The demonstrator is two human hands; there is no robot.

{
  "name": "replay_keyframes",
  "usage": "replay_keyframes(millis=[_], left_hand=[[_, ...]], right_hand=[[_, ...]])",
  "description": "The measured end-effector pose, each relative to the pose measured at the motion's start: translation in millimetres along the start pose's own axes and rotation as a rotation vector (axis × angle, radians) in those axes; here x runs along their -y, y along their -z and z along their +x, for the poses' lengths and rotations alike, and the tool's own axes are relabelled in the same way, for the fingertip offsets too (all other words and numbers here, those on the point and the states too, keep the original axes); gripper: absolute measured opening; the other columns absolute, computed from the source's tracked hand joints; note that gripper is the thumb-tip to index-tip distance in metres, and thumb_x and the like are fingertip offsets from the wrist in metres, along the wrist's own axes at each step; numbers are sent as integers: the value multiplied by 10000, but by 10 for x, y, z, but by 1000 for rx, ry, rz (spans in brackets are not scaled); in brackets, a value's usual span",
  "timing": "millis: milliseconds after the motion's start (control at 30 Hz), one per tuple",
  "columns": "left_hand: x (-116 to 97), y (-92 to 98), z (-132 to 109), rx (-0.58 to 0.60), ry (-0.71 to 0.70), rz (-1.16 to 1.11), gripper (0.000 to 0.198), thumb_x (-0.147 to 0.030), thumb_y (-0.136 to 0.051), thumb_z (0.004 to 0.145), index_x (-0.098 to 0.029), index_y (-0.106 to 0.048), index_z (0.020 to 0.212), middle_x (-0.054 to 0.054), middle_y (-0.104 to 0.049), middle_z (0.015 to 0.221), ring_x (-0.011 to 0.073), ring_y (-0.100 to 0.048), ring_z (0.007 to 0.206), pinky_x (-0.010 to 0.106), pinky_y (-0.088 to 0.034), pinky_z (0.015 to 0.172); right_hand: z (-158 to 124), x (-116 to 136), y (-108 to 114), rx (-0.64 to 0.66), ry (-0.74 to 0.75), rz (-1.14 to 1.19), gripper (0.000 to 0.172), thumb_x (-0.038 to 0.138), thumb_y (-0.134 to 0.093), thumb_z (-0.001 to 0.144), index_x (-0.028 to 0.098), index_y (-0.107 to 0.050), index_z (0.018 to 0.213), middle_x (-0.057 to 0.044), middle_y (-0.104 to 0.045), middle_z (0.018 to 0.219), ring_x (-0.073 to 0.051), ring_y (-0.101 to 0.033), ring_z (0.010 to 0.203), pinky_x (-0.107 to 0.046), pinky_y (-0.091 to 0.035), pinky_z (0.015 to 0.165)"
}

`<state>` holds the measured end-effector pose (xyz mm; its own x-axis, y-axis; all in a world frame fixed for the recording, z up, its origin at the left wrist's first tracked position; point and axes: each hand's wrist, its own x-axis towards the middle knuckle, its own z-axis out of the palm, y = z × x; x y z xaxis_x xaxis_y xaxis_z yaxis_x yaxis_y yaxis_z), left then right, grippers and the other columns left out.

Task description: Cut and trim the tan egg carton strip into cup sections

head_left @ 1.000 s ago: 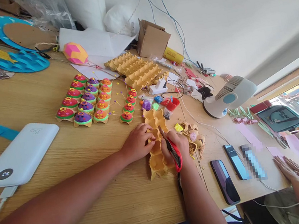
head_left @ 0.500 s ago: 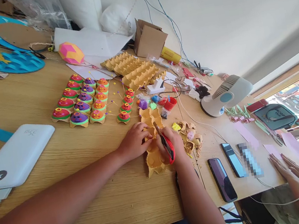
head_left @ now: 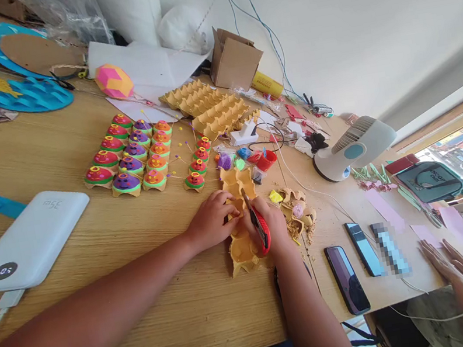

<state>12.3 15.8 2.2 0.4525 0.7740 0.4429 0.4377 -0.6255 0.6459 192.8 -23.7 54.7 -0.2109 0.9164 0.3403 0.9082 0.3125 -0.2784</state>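
A yellow egg carton strip [head_left: 244, 254] lies lengthwise on the table in front of me. My left hand [head_left: 209, 223] holds its left edge, fingers bent over the cups. In my right hand [head_left: 276, 222] is a red box cutter [head_left: 262, 228], its blade pointing away from me over the middle of the strip. How deep the blade sits in the cardboard is hidden by my fingers. Left of the strip stand several painted egg-cup caterpillars, among them a purple one [head_left: 125, 182] and a short red and green one [head_left: 194, 181].
Cardboard scraps and crumbs [head_left: 297, 210] lie right of the carton. Beyond are a red cup [head_left: 266, 160], uncut egg trays [head_left: 222, 114] and a white fan [head_left: 351, 147]. Phones [head_left: 347, 279] lie to the right, near another person's hands [head_left: 445, 259]. A power bank [head_left: 42, 235] is at left.
The whole view has shifted slightly to the right. Both hands, the box cutter and the carton keep nearly the same positions relative to one another.
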Motion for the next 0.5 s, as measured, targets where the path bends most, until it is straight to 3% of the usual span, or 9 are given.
replay_keyframes(millis=[233, 500], left_hand=[[15, -10, -9, 9, 9, 32, 96, -259, -658, 876, -217, -744, 881, 95, -602, 1206, 282, -535, 1195, 494, -478, 1052], [20, -12, -6, 1, 5, 38, 115, -268, -637, 895, -221, -735, 858, 86, -612, 1191, 275, -542, 1187, 486, -480, 1046]], right_hand=[[-18, 15, 46, 12, 83, -29, 207, 364, -494, 927, 257, -458, 753, 15, -560, 644, -165, -537, 605, -256, -337, 596], [-7, -1, 17, 26, 15, -11, 147, 371, -529, 923, 250, -523, 840, 13, -610, 697, -166, -565, 628, -246, -341, 599]])
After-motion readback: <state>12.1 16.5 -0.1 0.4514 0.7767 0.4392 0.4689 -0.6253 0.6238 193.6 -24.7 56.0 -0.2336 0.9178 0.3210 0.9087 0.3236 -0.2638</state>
